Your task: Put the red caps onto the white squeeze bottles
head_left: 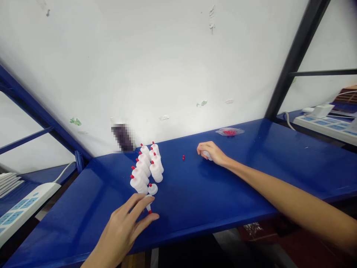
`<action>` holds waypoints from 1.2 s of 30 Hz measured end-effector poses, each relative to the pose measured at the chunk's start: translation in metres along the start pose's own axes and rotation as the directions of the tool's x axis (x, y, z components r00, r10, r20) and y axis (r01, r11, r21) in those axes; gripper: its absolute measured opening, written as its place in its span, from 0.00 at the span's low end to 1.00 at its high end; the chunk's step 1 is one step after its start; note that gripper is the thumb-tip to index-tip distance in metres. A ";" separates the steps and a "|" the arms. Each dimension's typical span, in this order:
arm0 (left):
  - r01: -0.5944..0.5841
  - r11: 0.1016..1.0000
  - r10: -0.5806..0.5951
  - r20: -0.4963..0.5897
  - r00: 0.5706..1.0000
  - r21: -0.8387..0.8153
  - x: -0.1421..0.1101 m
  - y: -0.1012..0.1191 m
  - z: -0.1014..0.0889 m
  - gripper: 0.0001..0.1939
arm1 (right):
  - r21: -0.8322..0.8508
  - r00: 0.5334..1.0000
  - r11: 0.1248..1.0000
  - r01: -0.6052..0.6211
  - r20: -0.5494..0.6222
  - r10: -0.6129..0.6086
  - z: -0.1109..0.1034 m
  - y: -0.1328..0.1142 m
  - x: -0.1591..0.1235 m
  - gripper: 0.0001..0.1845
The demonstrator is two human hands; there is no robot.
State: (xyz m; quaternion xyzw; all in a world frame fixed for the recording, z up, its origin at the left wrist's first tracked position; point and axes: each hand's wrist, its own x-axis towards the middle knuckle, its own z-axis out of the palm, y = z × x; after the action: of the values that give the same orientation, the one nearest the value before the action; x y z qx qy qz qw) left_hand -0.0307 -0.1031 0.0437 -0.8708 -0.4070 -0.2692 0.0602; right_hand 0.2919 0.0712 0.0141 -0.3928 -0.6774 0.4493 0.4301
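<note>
My left hand [125,221], near the table's front edge, has its fingers curled round a white nozzle cap [148,207] with a red tip, which points towards me. The index finger covers part of this cap. Just beyond it, another white nozzle cap [152,189] with a red tip stands on the table. Several white squeeze bottles [140,182] with red-tipped nozzles stand in two rows behind. Farther right, my right hand [213,152] is closed round a rounded white plastic piece [206,154], mostly hidden by the fingers.
Small red tips [183,158] lie mid-table on the blue tabletop [189,197]. A clear bag [230,132] of red pieces rests near the wall. Frame posts [295,56] rise at both sides. Power strips [25,208] lie beyond the left and right ends.
</note>
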 end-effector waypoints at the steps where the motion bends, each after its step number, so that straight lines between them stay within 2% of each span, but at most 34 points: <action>1: -0.025 1.000 0.025 -0.009 1.000 0.006 0.007 0.000 -0.004 0.10 | -0.012 1.000 1.000 -0.004 -0.002 0.004 -0.002 0.001 0.001 0.17; 7: -0.034 0.996 0.040 -0.063 0.997 0.081 0.038 -0.001 -0.012 0.04 | -0.039 1.000 0.999 -0.018 0.020 0.019 -0.007 0.006 0.003 0.17; 10: 0.007 0.989 -0.010 0.018 1.000 0.147 0.041 -0.004 -0.010 0.08 | -0.029 0.999 0.999 -0.023 0.042 0.025 -0.010 0.004 0.004 0.18; 14: 0.109 0.965 -0.136 0.101 0.985 0.238 0.040 -0.011 -0.011 0.12 | -0.023 0.993 0.999 -0.044 0.104 0.046 -0.010 0.000 0.003 0.18; 16: 0.108 0.958 -0.153 0.154 0.976 0.267 0.040 -0.014 -0.013 0.12 | -0.025 0.989 0.998 -0.052 0.134 0.054 -0.008 0.001 0.002 0.18; 18: 0.050 0.950 -0.124 0.224 0.967 0.308 0.041 -0.017 -0.015 0.15 | -0.026 0.987 0.998 -0.053 0.149 0.057 -0.007 0.002 0.001 0.18; 22: -0.118 0.905 -0.030 0.339 0.940 0.408 0.045 -0.020 -0.014 0.29 | -0.026 0.989 0.999 -0.048 0.142 0.051 -0.006 0.005 0.001 0.18; 24: -0.211 0.877 0.038 0.374 0.927 0.432 0.049 -0.020 -0.012 0.28 | -0.027 0.989 0.999 -0.039 0.140 0.042 -0.006 0.005 0.001 0.18; 27: -0.314 0.814 0.122 0.385 0.915 0.489 0.057 -0.021 -0.011 0.20 | -0.023 0.993 1.000 -0.006 0.118 0.009 -0.007 0.002 0.001 0.18; 29: -0.350 0.760 0.138 0.390 0.911 0.548 0.060 -0.022 -0.011 0.21 | -0.022 0.997 0.999 0.024 0.074 -0.023 -0.007 0.001 0.001 0.18; 31: -0.340 0.736 0.138 0.362 0.922 0.585 0.054 -0.022 -0.010 0.23 | -0.034 0.998 0.998 0.053 0.019 -0.053 -0.007 0.000 0.000 0.18; 32: -0.318 0.754 0.153 0.317 0.936 0.575 0.046 -0.021 -0.008 0.22 | -0.046 0.998 0.997 0.065 -0.004 -0.065 -0.006 0.000 0.000 0.17; 34: -0.249 0.845 0.192 0.167 0.967 0.473 0.018 -0.011 0.005 0.19 | -0.077 0.996 0.994 0.078 -0.036 -0.081 -0.005 0.003 -0.001 0.17; 35: -0.246 0.893 0.243 0.058 0.968 0.377 0.000 -0.002 0.017 0.18 | -0.092 0.996 0.993 0.079 -0.044 -0.083 -0.004 0.004 -0.001 0.17; 36: -0.207 0.935 0.220 -0.013 0.975 0.289 -0.020 0.010 0.033 0.18 | -0.105 0.995 0.991 0.079 -0.047 -0.084 -0.003 0.006 -0.002 0.17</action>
State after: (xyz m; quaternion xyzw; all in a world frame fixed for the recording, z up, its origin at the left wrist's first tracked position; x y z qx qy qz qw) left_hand -0.0202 -0.1121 0.0065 -0.8857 -0.3431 -0.2191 0.2231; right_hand 0.2960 0.0722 0.0090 -0.3981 -0.7039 0.3855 0.4444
